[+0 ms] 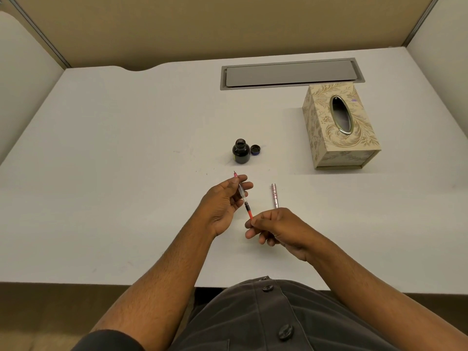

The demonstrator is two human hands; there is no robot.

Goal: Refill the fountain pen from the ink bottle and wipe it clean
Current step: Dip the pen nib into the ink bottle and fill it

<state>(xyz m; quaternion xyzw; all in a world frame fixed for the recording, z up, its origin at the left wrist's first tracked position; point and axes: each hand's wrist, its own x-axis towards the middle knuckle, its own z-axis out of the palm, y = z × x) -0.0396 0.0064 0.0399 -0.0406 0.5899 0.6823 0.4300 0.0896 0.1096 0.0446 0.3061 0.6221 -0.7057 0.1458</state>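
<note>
The fingers of the left hand (222, 201) close around the fountain pen (243, 196), nib toward the open ink bottle (240, 151), while the right hand (273, 225) pinches its red converter knob, probably ready for twisting.

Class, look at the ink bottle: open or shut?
Open: the ink bottle stands upright with a bare mouth, its cap lying beside it.
</note>
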